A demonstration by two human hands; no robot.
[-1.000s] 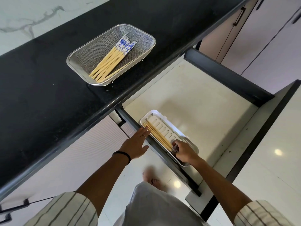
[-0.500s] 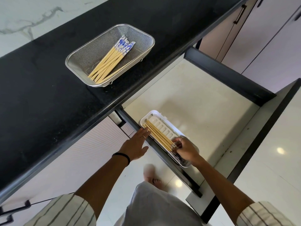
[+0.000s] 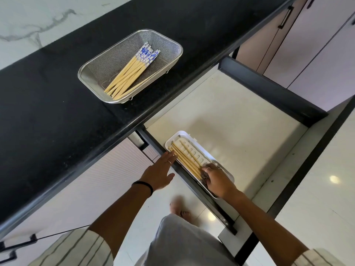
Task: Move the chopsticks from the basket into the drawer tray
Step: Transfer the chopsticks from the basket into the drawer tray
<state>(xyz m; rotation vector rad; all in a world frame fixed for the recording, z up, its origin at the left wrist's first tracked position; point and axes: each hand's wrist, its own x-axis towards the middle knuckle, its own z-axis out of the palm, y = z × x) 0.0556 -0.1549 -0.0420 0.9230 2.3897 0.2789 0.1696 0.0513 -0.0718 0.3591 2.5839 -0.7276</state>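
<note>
A metal mesh basket stands on the black countertop and holds several bamboo chopsticks with blue-and-white ends. In the open drawer a white slotted tray lies by the left wall, with several chopsticks in it. My right hand rests on the near end of the tray, fingers on the chopstick ends there; one chopstick lies angled away from the others. My left hand is flat and spread, fingertips touching the drawer's left edge beside the tray.
The drawer has a cream floor and black walls. The black countertop overhangs its back-left side. Pale cabinet doors with black handles stand at the upper right. My bare foot is on the glossy floor below.
My right hand has slid a little along the tray's near end, and one chopstick has fanned out from the bundle. My left hand has stayed at the drawer edge.
</note>
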